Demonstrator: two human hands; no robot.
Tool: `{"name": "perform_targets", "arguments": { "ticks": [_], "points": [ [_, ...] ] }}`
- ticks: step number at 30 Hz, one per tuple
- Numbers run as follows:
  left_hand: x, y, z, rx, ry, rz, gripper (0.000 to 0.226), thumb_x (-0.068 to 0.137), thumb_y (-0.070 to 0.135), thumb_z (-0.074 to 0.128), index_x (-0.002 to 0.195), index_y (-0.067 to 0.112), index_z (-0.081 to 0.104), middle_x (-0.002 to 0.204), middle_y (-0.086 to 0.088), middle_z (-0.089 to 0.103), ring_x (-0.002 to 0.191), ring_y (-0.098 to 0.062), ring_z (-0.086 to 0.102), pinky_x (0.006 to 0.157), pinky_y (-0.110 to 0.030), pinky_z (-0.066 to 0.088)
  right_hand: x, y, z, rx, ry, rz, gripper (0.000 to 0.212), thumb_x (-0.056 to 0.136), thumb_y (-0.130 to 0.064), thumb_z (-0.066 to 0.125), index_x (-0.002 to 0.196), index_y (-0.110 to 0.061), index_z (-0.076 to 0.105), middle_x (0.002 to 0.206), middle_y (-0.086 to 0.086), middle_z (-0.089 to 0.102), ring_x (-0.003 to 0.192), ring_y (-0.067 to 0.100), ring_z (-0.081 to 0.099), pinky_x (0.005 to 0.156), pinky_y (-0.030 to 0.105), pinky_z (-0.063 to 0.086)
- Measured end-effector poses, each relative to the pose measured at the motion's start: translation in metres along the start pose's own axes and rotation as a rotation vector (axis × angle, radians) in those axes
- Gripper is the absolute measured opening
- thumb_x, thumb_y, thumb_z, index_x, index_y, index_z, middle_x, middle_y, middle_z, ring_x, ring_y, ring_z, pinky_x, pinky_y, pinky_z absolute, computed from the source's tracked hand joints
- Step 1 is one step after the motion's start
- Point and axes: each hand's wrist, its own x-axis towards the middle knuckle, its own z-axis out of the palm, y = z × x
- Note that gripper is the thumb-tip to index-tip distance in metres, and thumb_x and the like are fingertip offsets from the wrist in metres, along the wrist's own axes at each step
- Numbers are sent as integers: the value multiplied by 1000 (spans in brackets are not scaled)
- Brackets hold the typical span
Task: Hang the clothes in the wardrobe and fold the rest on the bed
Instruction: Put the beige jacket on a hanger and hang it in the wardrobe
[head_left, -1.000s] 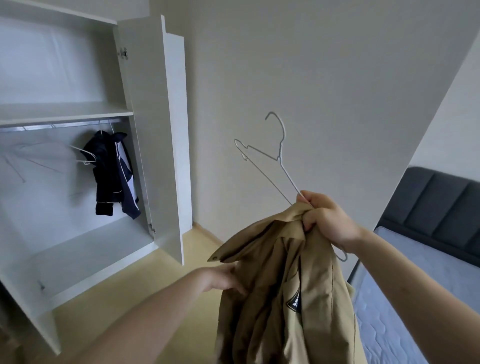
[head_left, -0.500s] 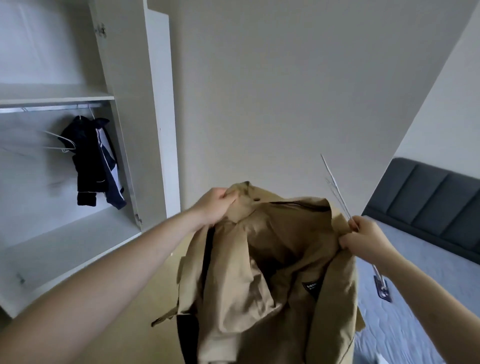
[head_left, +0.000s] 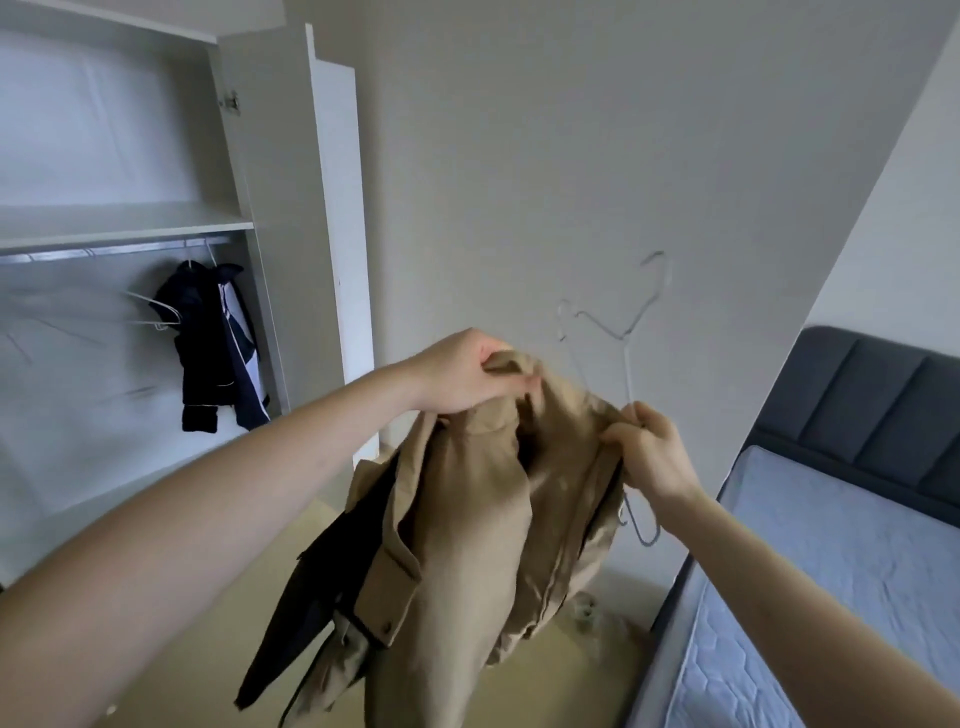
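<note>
- The left hand (head_left: 462, 374) pinches the tan coat (head_left: 483, 519) at its collar.
- The right hand (head_left: 649, 452) pinches the coat's other side and a wire hanger (head_left: 626, 338).
- The coat hangs between the white wardrobe (head_left: 291, 208) and the bed (head_left: 831, 561).

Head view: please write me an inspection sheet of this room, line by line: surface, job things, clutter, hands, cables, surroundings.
Surface: bare quilted mattress at right, nothing on its visible part.
Job things: beige jacket held up in the air; white wire hanger behind its collar, not yet inside it; dark jacket hanging on the wardrobe rail.
Clutter: spare white hangers on the rail.
Hands: left hand holds the collar; right hand has its grip on the other collar side together with the hanger.
Cables: nothing seen.
Surroundings: open white wardrobe, plain wall, dark padded headboard, yellowish floor.
</note>
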Motion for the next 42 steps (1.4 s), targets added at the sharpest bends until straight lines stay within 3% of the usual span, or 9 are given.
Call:
{"name": "perform_targets", "arguments": {
  "ticks": [4, 13, 17, 25, 28, 31, 34, 38, 42],
  "points": [
    [-33, -44, -8, 337, -89, -174, 55, 46, 74, 88, 75, 34, 63, 67, 19, 64, 58, 1, 60, 49, -14, 42, 7, -27, -4, 46, 37, -11, 20, 61, -16, 55, 58, -26, 38, 55, -11, 33, 58, 16, 30, 55, 31, 22],
    [-83, -143, 15, 636, -216, -430, 22, 87, 18, 59, 78, 28, 76, 64, 16, 56, 68, -14, 57, 56, -27, 42, -17, -54, 42, 14, -172, -41, 19, 58, -11, 50, 53, -26, 38, 57, -10, 33, 50, 7, 32, 51, 25, 25],
    [-96, -160, 29, 384, -38, -537, 38, 94, 30, 54, 75, 59, 71, 68, 39, 58, 77, -1, 60, 65, -23, 43, -29, -46, 34, 14, -270, 0, 24, 57, -12, 54, 55, -25, 35, 60, -7, 31, 55, 12, 29, 49, 27, 21],
    [-43, -98, 40, -289, 324, -271, 21, 88, 11, 46, 83, 21, 64, 78, 0, 61, 71, -13, 51, 69, -30, 43, -74, -23, 7, 124, -663, 214, 32, 83, -40, 77, 82, -13, 59, 77, -6, 63, 50, 12, 31, 44, 21, 25],
    [-26, -57, 32, -482, 248, -178, 41, 100, -3, 40, 88, 24, 68, 80, 5, 66, 74, -11, 62, 72, -25, 54, -69, -14, -11, 188, -569, 193, 81, 80, -68, 75, 124, -1, 66, 65, -10, 50, 54, 14, 20, 48, 24, 22],
    [-20, -17, 37, -496, 19, -48, 43, 103, -5, 41, 90, 25, 69, 92, 1, 70, 89, -13, 68, 84, -25, 56, -55, -12, -15, 18, -268, 8, 68, 77, -55, 84, 106, -2, 53, 101, -15, 73, 48, 5, 40, 47, 17, 37],
    [-14, 12, 41, -486, -172, 23, 35, 103, -5, 41, 94, 19, 64, 87, 4, 64, 78, -8, 60, 75, -18, 51, -37, -9, -7, -135, -185, -84, 54, 75, -37, 92, 102, -20, 48, 135, -26, 61, 61, 2, 50, 63, 19, 46],
    [-7, 35, 32, -524, -220, 47, 32, 104, -8, 40, 95, 15, 61, 83, 3, 60, 76, -12, 55, 69, -20, 44, -15, -19, 1, -42, -324, -29, 57, 72, -22, 96, 91, -14, 42, 101, -10, 69, 62, 1, 53, 54, 18, 40],
    [-11, 24, 11, -472, -105, 10, 37, 102, -8, 39, 97, 18, 65, 87, 1, 62, 79, -16, 53, 70, -27, 43, -5, -21, 13, 36, -405, -25, 59, 82, -27, 89, 73, -24, 31, 60, -11, 36, 49, 7, 28, 41, 18, 25]
  ]
}}
